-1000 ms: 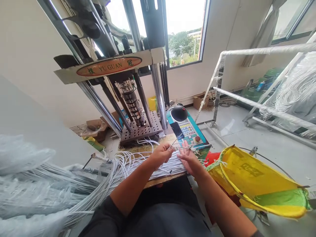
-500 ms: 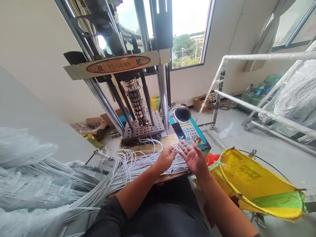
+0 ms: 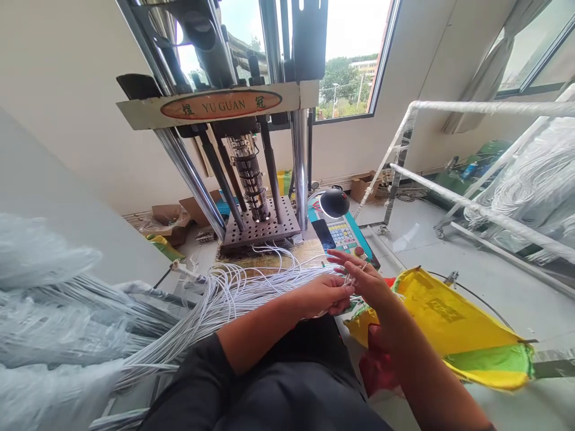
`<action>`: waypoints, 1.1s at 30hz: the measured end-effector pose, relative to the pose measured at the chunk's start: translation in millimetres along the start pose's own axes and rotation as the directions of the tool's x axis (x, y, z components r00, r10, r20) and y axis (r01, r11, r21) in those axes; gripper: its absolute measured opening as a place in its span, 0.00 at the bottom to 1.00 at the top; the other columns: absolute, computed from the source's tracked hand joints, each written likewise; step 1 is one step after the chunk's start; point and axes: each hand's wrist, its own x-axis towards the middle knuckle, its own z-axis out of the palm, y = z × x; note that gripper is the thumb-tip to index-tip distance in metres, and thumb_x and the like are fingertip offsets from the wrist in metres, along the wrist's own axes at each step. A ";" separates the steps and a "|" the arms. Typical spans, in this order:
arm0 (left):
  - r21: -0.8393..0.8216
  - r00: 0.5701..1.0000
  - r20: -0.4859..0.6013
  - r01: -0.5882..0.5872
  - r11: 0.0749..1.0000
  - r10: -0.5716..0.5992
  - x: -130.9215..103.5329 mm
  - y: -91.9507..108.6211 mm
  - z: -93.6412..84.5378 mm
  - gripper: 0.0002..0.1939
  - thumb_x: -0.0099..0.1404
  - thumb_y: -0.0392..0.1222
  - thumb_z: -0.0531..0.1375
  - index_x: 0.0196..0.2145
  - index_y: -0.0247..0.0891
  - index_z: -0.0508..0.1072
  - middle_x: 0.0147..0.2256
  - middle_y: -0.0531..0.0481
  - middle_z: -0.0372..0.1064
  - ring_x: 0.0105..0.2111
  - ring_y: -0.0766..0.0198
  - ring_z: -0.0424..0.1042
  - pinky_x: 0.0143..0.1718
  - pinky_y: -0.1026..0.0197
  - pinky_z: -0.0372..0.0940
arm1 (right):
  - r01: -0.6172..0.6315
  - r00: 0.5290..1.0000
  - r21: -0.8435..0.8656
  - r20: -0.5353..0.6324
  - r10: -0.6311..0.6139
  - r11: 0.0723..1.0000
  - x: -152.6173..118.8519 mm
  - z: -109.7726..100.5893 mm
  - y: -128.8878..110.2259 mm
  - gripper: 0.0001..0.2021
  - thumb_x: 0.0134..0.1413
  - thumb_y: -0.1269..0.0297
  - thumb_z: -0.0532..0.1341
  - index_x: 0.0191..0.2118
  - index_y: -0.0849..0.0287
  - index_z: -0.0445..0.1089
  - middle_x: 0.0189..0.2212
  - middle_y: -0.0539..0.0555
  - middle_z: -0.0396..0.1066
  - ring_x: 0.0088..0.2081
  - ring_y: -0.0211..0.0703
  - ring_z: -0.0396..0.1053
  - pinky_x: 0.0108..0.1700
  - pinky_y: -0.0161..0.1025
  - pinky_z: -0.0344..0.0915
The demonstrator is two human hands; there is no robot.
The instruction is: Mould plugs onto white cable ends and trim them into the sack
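Several cable ends pinched in the left hand, beside the cable heap, could slip if the right hand, its grip unclear, tugs unevenly.

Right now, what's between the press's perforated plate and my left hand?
In the head view: tan tabletop and white cables, a few looping near the perforated plate, most bunched closer to your left hand.
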 end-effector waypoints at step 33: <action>0.255 0.838 -0.423 -0.255 0.933 0.345 -128.6 -101.2 0.3 0.24 0.69 0.59 0.60 0.30 0.32 0.74 0.27 0.50 0.66 0.28 0.68 0.61 0.32 0.63 0.57 | 0.225 0.970 -0.954 0.238 0.043 0.197 174.5 47.2 99.9 0.22 0.56 0.69 0.59 0.57 0.63 0.73 0.59 0.66 0.71 0.61 0.55 0.68 0.61 0.47 0.65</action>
